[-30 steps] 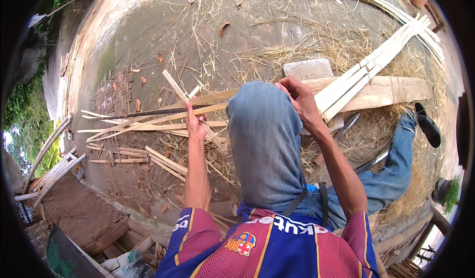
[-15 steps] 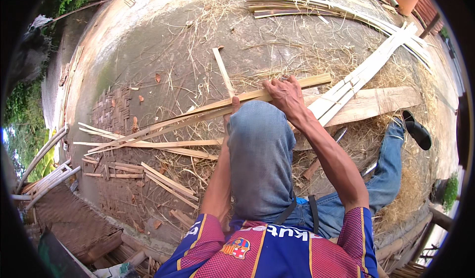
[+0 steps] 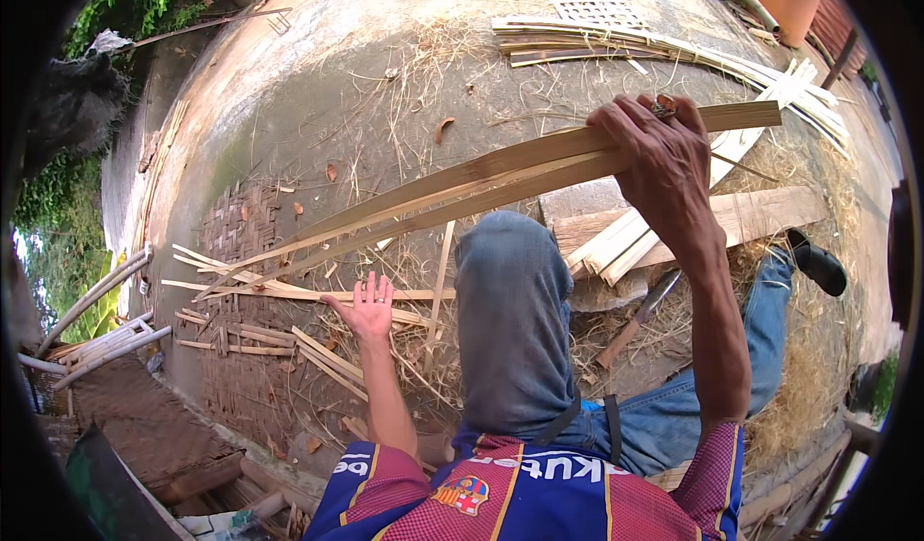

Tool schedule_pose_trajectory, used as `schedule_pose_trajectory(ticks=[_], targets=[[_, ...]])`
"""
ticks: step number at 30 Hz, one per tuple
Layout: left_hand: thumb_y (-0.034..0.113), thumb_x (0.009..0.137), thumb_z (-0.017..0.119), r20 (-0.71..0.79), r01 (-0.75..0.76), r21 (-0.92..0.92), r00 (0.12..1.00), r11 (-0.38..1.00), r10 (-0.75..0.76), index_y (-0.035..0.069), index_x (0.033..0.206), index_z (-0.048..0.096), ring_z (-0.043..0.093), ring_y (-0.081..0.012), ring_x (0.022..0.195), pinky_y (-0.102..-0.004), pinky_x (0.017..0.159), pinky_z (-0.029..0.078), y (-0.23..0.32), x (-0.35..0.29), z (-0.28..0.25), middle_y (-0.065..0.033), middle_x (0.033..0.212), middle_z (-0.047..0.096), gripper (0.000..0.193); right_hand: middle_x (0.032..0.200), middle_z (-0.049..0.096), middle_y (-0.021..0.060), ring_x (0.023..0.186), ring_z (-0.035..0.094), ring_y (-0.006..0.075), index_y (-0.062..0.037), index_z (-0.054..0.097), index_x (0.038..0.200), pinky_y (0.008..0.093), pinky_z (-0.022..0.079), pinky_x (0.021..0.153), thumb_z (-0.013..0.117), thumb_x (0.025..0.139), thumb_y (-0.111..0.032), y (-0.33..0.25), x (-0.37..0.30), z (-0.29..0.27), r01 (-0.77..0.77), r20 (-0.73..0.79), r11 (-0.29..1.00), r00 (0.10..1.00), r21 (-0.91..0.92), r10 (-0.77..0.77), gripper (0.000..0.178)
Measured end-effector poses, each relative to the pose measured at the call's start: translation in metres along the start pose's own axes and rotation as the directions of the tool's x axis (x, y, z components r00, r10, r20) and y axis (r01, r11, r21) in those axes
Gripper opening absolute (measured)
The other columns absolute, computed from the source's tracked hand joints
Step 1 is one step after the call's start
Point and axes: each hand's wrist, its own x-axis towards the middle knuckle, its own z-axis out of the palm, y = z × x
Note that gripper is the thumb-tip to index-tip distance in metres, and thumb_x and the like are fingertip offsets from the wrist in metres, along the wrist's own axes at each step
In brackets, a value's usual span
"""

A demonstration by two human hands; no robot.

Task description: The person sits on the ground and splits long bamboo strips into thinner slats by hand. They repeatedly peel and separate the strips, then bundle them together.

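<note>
My right hand (image 3: 664, 146) is closed around the wide end of a long bamboo strip (image 3: 462, 190), lifted above my bent knee. The strip is split lengthwise into two lengths that part toward the far left, their tips low over other strips. My left hand (image 3: 369, 312) is held palm up with the fingers spread, holding nothing, beside several thin bamboo strips (image 3: 318, 293) on the ground. A knife (image 3: 635, 322) with a wooden handle lies to the right of my knee.
A wooden plank (image 3: 770, 212) lies at the right under a bundle of pale split strips (image 3: 616, 252). More long strips (image 3: 577, 40) are stacked at the back. Shavings (image 3: 799, 377) cover the ground near my outstretched leg. A woven bamboo mat (image 3: 236, 228) lies at the left.
My right hand has raised the split strip and moved right and away from me. My left hand has let go of the strip and dropped lower left, opening its fingers.
</note>
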Motion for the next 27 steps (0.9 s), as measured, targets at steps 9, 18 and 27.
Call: schedule_pose_trajectory(ticks=[9, 18, 27], targets=[[0.030, 0.107, 0.046, 0.607, -0.031, -0.331, 0.759, 0.943, 0.237, 0.003, 0.115, 0.056, 0.050, -0.0179, 0.079, -0.0417, 0.088, 0.049, 0.115, -0.012, 0.141, -0.0014, 0.077, 0.048, 0.031, 0.104, 0.070, 0.0056, 0.100, 0.066, 0.0264, -0.0106, 0.057, 0.106, 0.0405, 0.041, 0.088, 0.062, 0.086, -0.004, 0.093, -0.107, -0.047, -0.138, 0.101, 0.988, 0.984, -0.062, 0.144, 0.022], [0.027, 0.107, 0.049, 0.584, -0.441, -0.122, 0.693, 0.889, 0.424, 0.006, 0.094, 0.050, 0.042, -0.0144, 0.065, -0.0314, 0.069, 0.047, -0.004, -0.094, 0.275, -0.0007, 0.070, 0.040, 0.024, 0.099, 0.061, 0.0081, 0.101, 0.061, 0.0253, -0.0083, 0.055, 0.110, 0.0426, 0.037, 0.103, 0.064, 0.083, -0.008, 0.153, -0.259, -0.002, -0.442, 0.236, 0.890, 0.858, -0.112, 0.456, 0.029], [0.053, 0.104, 0.044, 0.465, -0.256, 0.070, 0.864, 0.964, 0.196, 0.008, 0.081, 0.050, 0.058, -0.0272, 0.078, -0.0445, 0.083, 0.053, -0.079, -0.023, 0.296, -0.0060, 0.075, 0.055, 0.051, 0.101, 0.063, 0.0062, 0.105, 0.062, 0.0238, -0.0101, 0.058, 0.108, 0.0398, 0.036, 0.105, 0.073, 0.075, -0.004, 0.197, -0.272, -0.068, -0.528, 0.072, 0.823, 0.831, -0.209, 0.551, 0.036]])
